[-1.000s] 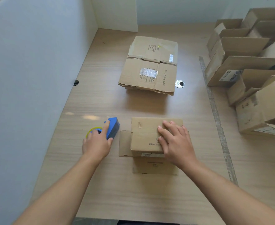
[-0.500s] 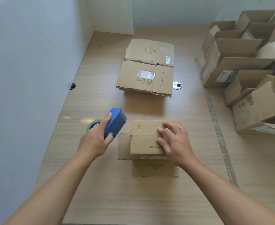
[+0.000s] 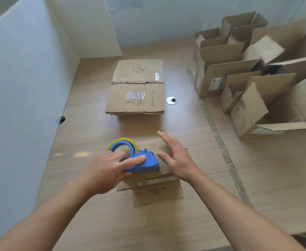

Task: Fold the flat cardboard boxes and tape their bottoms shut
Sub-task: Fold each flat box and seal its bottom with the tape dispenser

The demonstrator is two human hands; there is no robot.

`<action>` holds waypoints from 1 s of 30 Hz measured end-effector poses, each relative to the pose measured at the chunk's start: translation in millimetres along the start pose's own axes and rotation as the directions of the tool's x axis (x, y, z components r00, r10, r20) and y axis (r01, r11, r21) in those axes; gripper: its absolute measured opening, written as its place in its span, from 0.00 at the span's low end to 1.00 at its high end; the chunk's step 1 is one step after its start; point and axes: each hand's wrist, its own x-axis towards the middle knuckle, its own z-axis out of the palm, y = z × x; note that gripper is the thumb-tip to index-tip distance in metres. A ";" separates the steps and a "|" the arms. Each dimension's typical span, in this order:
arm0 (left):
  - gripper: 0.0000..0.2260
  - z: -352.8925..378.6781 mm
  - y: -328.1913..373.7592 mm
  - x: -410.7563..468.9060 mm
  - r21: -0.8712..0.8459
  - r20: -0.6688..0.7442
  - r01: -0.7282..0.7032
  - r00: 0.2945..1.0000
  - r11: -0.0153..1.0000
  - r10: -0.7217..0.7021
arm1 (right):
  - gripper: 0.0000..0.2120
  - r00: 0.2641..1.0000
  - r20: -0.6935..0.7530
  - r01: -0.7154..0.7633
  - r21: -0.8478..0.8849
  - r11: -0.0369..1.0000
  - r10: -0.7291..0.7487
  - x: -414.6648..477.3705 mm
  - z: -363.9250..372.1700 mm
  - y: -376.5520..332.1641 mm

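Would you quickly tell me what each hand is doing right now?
Left hand: grips the blue tape dispenser.
Right hand: open, fingers straight, holding nothing.

Left hand: curled round the blue tape dispenser, index finger along its side.
Right hand: fingers straight, spread, palm down, apparently hovering.
Forearms: bare, reaching in from the table's near edge.

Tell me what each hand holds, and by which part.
The left hand grips the blue tape dispenser by its body, beside the roll. The right hand holds nothing, fingers straight over the folded box.
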 end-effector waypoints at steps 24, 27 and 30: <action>0.32 6.1 2.9 15.3 -0.168 0.105 0.118 0.989 0.979 -0.101 | 0.12 0.771 -0.032 -0.393 0.762 0.514 0.636 -24.1 -54.8 16.6; 0.32 5.7 2.1 16.4 -0.183 0.106 0.117 0.989 0.976 -0.099 | 0.12 0.723 -0.043 -0.438 0.743 0.506 0.689 -19.8 -48.7 23.0; 0.32 4.7 3.2 17.8 -0.163 0.109 0.115 0.989 0.980 -0.098 | 0.11 0.685 -0.059 -0.483 0.710 0.513 0.727 -17.1 -43.6 29.5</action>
